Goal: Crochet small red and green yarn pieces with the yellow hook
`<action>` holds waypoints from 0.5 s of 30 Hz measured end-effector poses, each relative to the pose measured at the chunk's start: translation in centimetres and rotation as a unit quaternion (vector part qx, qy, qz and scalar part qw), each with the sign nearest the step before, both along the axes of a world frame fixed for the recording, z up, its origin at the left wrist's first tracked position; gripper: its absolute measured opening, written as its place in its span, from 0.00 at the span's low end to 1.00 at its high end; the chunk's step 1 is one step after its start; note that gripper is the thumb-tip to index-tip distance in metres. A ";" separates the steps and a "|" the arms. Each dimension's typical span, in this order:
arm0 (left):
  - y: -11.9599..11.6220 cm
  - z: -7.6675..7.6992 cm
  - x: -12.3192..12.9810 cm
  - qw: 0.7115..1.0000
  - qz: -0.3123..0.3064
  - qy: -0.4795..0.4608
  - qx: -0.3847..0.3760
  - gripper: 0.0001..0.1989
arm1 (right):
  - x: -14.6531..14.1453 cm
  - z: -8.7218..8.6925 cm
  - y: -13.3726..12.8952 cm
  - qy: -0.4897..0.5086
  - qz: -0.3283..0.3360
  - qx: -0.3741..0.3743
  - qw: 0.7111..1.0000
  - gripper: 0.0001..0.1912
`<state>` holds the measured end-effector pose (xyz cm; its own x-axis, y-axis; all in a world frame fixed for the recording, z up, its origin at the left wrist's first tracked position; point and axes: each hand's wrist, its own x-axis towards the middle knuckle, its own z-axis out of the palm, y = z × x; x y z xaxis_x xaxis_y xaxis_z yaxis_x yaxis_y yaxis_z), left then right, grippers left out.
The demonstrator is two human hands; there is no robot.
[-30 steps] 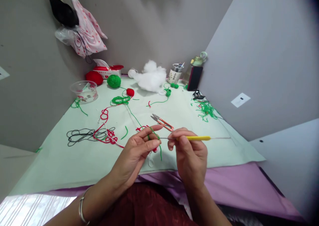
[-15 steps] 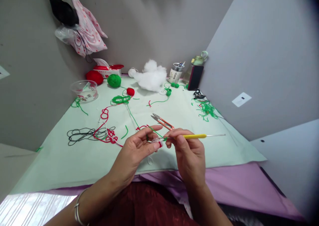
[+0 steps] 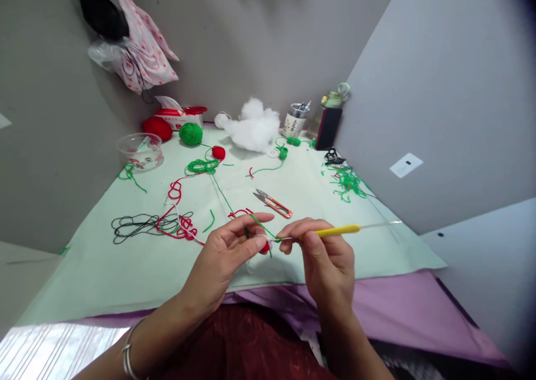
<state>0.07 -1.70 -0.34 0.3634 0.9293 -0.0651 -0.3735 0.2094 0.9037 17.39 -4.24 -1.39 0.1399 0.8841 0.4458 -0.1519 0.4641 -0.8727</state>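
Note:
My left hand [image 3: 234,246] pinches a small red and white crochet piece [image 3: 266,247] between thumb and fingers, which hide part of it. A green yarn strand [image 3: 263,224] runs over the left index finger to the tip of the crochet hook. My right hand [image 3: 324,251] is closed round the yellow-handled crochet hook [image 3: 338,231], its thin metal shaft meeting the piece. A white loop of yarn [image 3: 250,267] hangs under the left fingers. Just beyond the hands lie orange-handled thread snips [image 3: 274,203], apart from both.
Red yarn [image 3: 176,190], a green yarn bundle [image 3: 201,166] and black cord [image 3: 138,227] lie leftward. White stuffing [image 3: 253,128], a pen tin [image 3: 293,122], a phone [image 3: 329,129] and a bottle [image 3: 330,100] stand at the back. Green scraps [image 3: 349,183] are heaped right; a plastic tub [image 3: 140,151] stands left.
My right hand and the hook have moved a little right, away from the left hand. The green strand now stretches longer between the left index finger and the hook, and the crochet piece has turned slightly.

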 end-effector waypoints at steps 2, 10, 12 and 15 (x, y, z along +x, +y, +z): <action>0.0 0.0 0.0 1.000 0.002 0.004 0.009 0.13 | 0.0 0.0 -0.2 -0.024 -0.017 0.020 0.999 0.11; 0.1 -0.2 0.0 1.000 0.012 0.005 0.007 0.11 | -0.1 -0.2 0.0 0.013 -0.004 0.004 1.000 0.11; 0.1 -0.4 0.0 1.000 0.010 0.000 0.005 0.10 | -0.2 -0.1 0.2 0.045 0.012 -0.011 0.999 0.11; 0.2 -0.6 0.0 1.000 0.009 -0.001 0.019 0.10 | -0.4 0.1 0.4 0.089 0.036 -0.027 0.995 0.11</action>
